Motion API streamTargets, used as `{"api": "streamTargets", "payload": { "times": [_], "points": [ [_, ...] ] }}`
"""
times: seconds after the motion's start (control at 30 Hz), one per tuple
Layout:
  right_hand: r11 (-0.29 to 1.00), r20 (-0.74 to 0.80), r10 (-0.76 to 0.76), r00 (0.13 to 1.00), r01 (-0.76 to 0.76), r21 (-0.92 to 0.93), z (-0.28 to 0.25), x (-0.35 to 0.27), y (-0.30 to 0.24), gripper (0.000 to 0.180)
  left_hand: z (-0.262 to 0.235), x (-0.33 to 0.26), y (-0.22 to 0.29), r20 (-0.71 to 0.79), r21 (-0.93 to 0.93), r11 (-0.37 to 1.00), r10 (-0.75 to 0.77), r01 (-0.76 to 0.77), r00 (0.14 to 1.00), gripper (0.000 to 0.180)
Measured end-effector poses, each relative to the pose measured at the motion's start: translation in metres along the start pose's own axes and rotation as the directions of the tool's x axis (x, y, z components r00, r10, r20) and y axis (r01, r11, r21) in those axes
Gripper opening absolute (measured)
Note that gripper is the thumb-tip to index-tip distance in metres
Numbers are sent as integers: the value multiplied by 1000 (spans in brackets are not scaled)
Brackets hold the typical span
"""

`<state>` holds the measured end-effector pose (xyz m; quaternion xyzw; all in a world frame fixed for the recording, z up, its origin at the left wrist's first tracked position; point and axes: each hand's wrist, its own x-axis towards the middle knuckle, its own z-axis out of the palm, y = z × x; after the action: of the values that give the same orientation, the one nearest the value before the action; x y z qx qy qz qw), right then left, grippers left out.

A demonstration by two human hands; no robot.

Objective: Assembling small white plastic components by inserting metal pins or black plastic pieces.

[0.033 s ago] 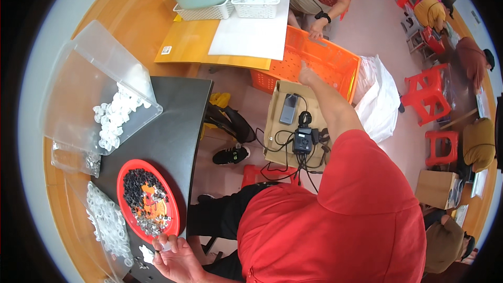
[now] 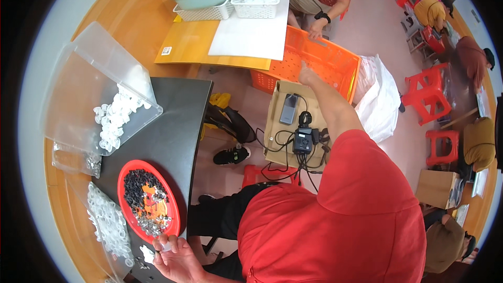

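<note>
The left hand (image 2: 178, 263) pinches a small clear piece (image 2: 166, 247) by a red tray (image 2: 175, 207) on the tabletop (image 2: 175, 120), many loose parts (image 2: 137, 183) apparently left; the right hand (image 2: 306, 75), grip unclear, reaches over an orange crate (image 2: 341, 68).

Parts (image 2: 137, 186) in tray (image 2: 175, 209), on table (image 2: 173, 120)

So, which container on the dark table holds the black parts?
The red plate by the left hand: it is the only red container there, whereas the clear plastic bin holds white pieces.
</note>
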<state>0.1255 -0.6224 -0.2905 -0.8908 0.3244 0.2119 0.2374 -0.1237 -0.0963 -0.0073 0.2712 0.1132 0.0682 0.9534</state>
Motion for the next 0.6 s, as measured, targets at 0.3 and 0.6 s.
{"api": "streamTargets", "payload": {
  "times": [0.3, 0.6],
  "points": [
    [324, -494, -558, 667, 723, 610, -5, -165, -86, 17, 8, 0, -6, 22, 9, 999, 33, -33, 999, 15],
    [-840, -805, 452, -384, 119, -529, -85, -424, -153, 12, 18, -6, -7, 13, 23, 999, 44, -44, 999, 19]
  ]
}}
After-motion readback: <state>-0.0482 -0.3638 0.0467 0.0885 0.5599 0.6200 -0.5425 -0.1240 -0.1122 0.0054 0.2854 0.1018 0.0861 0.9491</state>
